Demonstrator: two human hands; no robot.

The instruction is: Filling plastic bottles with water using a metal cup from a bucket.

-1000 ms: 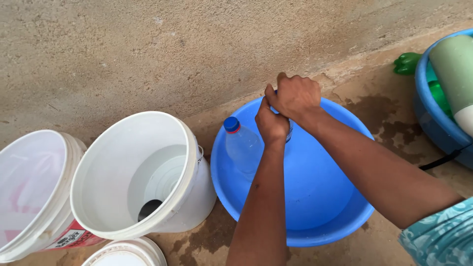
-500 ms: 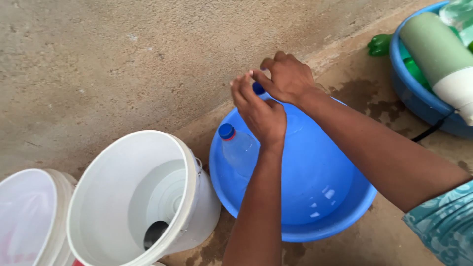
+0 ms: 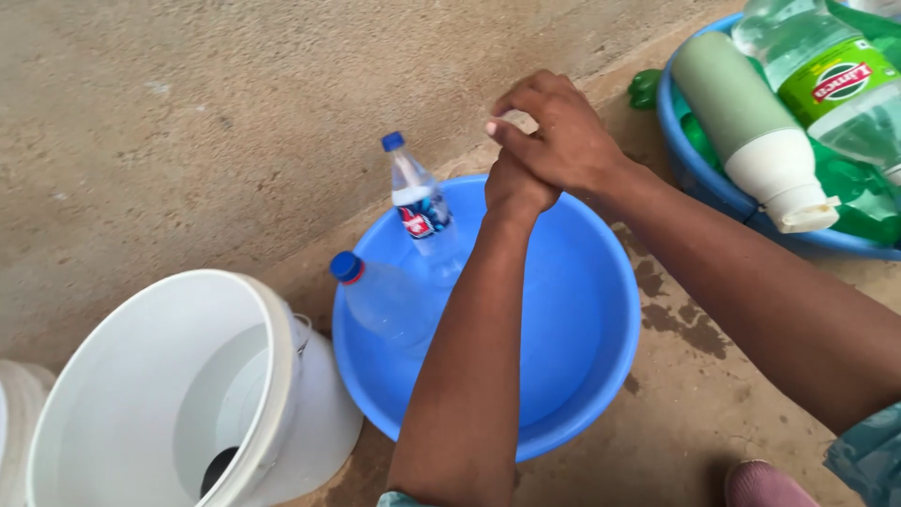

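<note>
Small pale object [image 3: 518, 119], only a sliver of it showing, sits pinched under the fingers of the right hand [image 3: 561, 134], which is curled shut over it. The left hand [image 3: 514, 183] is pressed up against the right from below, its fingers hidden, so whether it grips anything cannot be told. Both hands hang above the far rim of a round blue plastic basin [image 3: 601, 376] on the concrete floor [image 3: 188, 113]. Just left of the hands a clear plastic bottle with a blue cap and a blue-red label [image 3: 419, 202] stands tilted in the basin; below it a second clear blue-capped bottle [image 3: 380, 296] lies slanted. Farther left stands a white plastic bucket [image 3: 272, 347]. Right of the hands, another blue basin [image 3: 678, 155] holds green and clear bottles.
</note>
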